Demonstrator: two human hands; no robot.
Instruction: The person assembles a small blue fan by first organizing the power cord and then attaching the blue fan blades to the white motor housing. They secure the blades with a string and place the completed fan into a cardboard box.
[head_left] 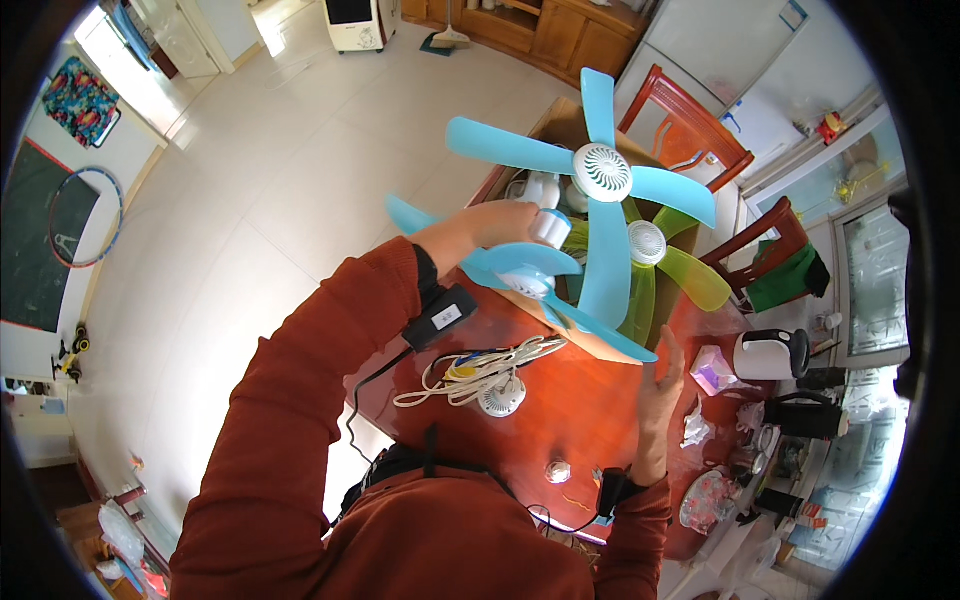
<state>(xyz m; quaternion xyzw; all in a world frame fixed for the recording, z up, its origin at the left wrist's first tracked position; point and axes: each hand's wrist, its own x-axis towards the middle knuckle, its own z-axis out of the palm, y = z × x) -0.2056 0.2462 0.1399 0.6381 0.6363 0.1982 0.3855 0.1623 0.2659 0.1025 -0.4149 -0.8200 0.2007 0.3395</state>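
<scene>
My left hand is closed around the white-and-blue motor part of a small blue fan, its blades spread below and beside my wrist. My right hand is held up with fingers apart, close to the tip of one of that fan's blades; it grips nothing. Just beyond, another blue fan with a white slotted hub lies over a cardboard box. A yellow-green fan sits partly under it in the box. Nearer me, bundled white cable lies by a round white slotted piece.
The red-brown table also carries a small white round part, a tissue box, a white-and-black kettle and a red-patterned bowl. Wooden chairs stand beyond the box and at its right.
</scene>
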